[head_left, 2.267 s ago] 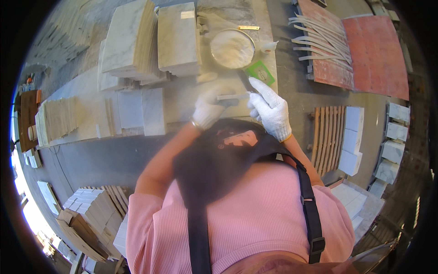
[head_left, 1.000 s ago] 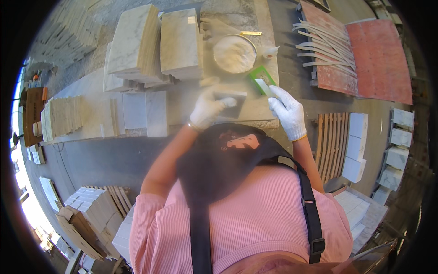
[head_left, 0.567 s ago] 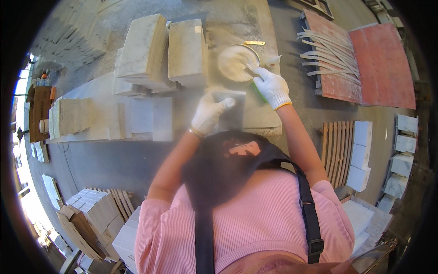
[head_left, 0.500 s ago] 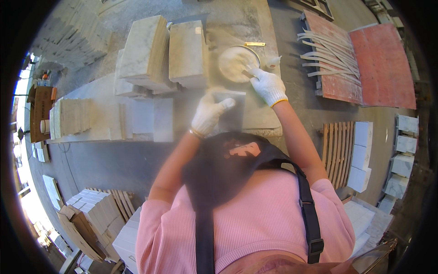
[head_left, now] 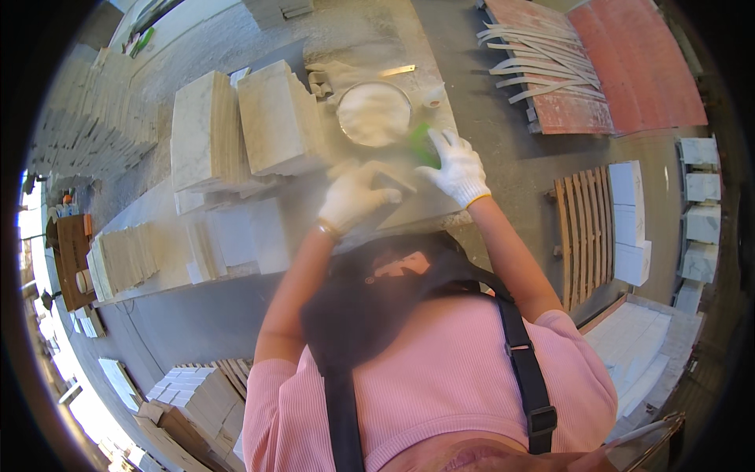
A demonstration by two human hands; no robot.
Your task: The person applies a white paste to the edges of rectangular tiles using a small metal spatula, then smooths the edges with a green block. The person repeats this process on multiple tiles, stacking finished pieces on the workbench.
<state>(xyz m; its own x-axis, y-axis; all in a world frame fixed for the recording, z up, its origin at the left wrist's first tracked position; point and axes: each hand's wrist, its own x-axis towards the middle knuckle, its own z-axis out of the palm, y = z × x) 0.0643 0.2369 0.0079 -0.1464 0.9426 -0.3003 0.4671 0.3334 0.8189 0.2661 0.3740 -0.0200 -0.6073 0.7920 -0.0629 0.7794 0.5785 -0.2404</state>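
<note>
Faces one dusty table (head_left: 370, 35), with two tall stacks of marbled tiles (head_left: 275, 118) side by side on it and, to their right, one round bowl (head_left: 410, 110) of white material. Grasps one flat, dark-faced slab (head_left: 385, 213) in the gloved left hand (head_left: 350, 198), nearer than the bowl. Curves the gloved right hand (head_left: 456, 169) at one green block (head_left: 419, 141) beside the bowl; cannot tell whether gripping it. Also has one small white container (head_left: 433, 96) and one thin yellow strip (head_left: 397, 71) near the bowl.

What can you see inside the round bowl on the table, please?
The bowl holds a whitish mass; its texture is blurred. It covers the bottom, so anything underneath is hidden.
</note>
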